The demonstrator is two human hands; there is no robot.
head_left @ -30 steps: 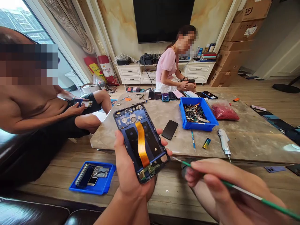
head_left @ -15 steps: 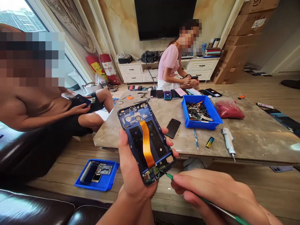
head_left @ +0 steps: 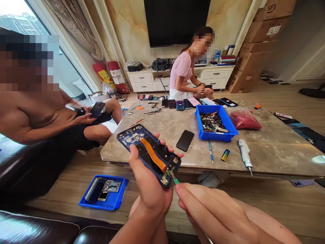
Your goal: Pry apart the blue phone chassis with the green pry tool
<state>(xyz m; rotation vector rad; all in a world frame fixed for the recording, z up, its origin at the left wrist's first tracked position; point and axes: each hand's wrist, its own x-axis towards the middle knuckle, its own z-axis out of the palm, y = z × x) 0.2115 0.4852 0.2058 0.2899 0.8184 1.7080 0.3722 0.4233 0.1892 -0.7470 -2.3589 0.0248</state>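
An opened blue phone body with a wide orange ribbon cable lies tilted in my left hand, whose fingers wrap round its edges. My right hand pinches a thin green-ended tool. The tool's tip meets the small green circuit board at the phone's lower end. Most of the tool's shaft is hidden behind my right hand.
The marble table bears a blue bin of small parts, a black phone, a pen, a battery, an electric screwdriver and a red bag. A blue tray lies on the floor. Two people sit nearby, each holding a phone.
The phone body in my left hand has turned counter-clockwise and lies flatter. My right hand has moved slightly left and up with the tool. The person at the left has raised their phone a little.
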